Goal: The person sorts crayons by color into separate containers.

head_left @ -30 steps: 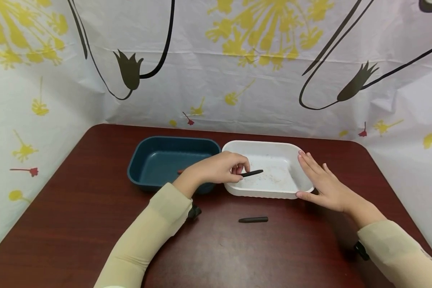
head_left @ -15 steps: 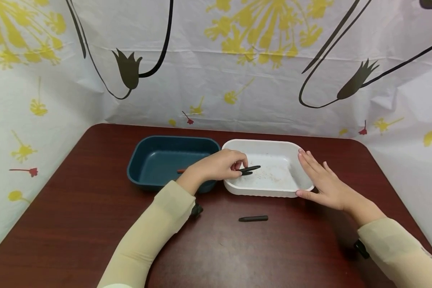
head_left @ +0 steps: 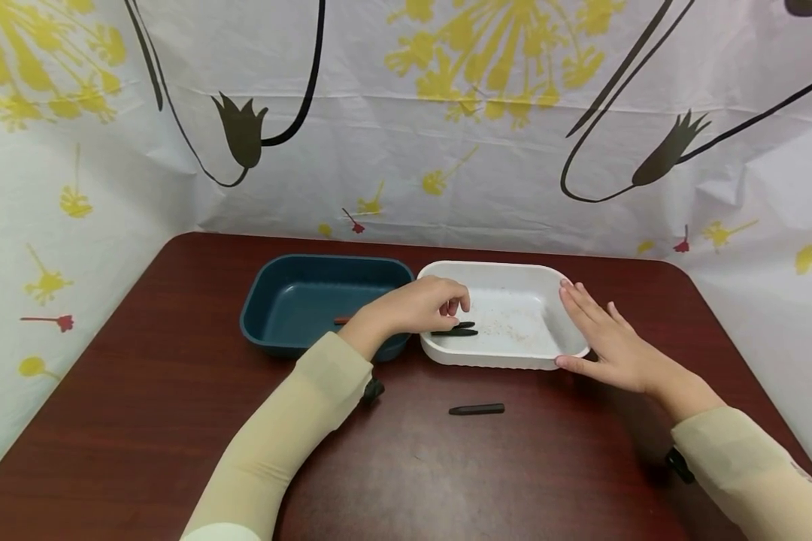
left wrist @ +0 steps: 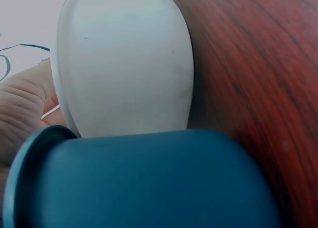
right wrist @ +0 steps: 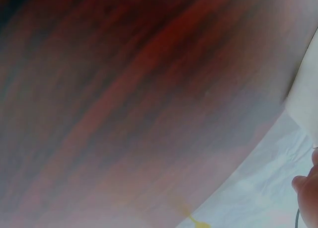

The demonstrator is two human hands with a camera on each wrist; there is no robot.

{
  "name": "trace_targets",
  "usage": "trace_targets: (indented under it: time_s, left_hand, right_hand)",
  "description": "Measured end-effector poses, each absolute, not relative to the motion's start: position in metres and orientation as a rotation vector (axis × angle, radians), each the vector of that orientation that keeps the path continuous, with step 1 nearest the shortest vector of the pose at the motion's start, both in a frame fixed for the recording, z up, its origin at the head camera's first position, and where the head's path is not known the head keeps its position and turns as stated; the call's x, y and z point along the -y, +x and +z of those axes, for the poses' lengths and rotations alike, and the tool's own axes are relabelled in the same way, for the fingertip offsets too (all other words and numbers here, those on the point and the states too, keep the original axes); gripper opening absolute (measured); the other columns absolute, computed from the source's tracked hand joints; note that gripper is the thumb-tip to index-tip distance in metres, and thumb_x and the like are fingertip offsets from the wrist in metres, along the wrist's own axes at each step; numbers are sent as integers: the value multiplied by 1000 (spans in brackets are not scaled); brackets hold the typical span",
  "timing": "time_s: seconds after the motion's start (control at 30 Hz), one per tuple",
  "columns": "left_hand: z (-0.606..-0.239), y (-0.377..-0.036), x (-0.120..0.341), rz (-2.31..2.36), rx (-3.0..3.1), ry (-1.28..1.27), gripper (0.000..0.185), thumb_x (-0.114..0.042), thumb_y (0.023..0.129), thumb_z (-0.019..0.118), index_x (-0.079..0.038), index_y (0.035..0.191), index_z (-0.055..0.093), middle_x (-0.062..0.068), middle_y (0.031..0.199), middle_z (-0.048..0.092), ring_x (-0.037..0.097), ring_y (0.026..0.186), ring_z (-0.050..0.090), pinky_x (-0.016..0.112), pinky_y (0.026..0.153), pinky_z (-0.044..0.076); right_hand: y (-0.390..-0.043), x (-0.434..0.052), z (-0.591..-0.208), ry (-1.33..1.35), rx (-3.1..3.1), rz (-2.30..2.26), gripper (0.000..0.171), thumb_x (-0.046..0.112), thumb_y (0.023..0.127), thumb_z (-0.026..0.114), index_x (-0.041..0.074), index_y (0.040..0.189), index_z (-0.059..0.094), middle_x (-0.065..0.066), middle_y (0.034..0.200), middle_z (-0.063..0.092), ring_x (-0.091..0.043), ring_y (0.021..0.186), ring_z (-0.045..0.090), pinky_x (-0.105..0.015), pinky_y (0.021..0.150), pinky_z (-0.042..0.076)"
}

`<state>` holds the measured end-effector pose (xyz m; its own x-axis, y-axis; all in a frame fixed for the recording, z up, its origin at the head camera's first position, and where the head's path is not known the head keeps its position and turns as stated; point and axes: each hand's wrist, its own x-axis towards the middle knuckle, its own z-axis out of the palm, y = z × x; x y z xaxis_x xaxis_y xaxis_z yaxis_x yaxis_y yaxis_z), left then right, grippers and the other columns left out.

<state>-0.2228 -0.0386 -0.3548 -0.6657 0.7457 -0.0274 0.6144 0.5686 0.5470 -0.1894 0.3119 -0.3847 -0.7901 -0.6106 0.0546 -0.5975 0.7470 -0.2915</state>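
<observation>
My left hand (head_left: 446,308) hovers over the near left corner of the white tray (head_left: 507,267), fingers loosely curled and holding nothing. Just under it a black crayon (head_left: 455,332) lies on the tray floor, with a second short dark stick shape (head_left: 465,324) close behind it. My right hand (head_left: 592,330) rests flat with straight fingers against the tray's right wall. Another black crayon (head_left: 477,409) lies on the table in front of the tray. The left wrist view shows the white tray's outer wall (left wrist: 124,64) from low down.
A dark blue tray (head_left: 311,297) touches the white tray's left side; a reddish crayon (head_left: 341,320) lies in it, half hidden by my left wrist. The dark red table (head_left: 142,421) is ringed by a flowered white curtain (head_left: 406,150). The blue tray (left wrist: 149,183) fills the left wrist view.
My left hand lowered the black crayon it pinched onto the white tray's floor and let go, its fingers lifting a little. The right hand and the crayon on the table stayed put.
</observation>
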Motion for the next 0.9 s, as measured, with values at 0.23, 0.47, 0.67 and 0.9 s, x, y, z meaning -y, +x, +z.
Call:
trace_targets:
  time_s: [0.23, 0.47, 0.67, 0.9]
  left_hand:
    - [-351, -218, 45, 784, -2537, 1151, 20, -12, 99, 58, -6, 115, 66, 4, 102, 64, 18, 93, 58, 29, 83, 49]
    - [-347, -205, 53, 797, -2549, 1191, 18, -14, 99, 57, -7, 113, 66, 2, 100, 62, 18, 91, 58, 27, 80, 47]
    - [-342, -195, 55, 783, -2555, 1209, 17, -14, 99, 56, -8, 111, 67, 1, 100, 63, 15, 89, 57, 25, 80, 48]
    - [-335, -183, 52, 767, -2528, 1239, 15, -15, 100, 56, -8, 109, 66, 1, 101, 62, 23, 94, 61, 26, 83, 47]
  right_hand:
    - [-190, -312, -384, -1004, -2901, -456, 101, 42, 89, 69, 11, 161, 6, -11, 169, 5, -14, 155, -12, -73, 116, 4]
    - [-188, -313, -385, -1013, -2897, -473, 101, 40, 90, 69, 14, 161, 3, -12, 169, 5, -14, 155, -12, -73, 116, 3]
    - [-189, -313, -384, -1022, -2889, -475, 102, 40, 89, 70, 15, 161, 2, -12, 169, 5, -15, 155, -11, -74, 114, 7]
    - [-190, -311, -384, -1032, -2879, -487, 103, 39, 89, 70, 15, 161, 1, -13, 169, 4, -17, 156, -10, -75, 113, 11]
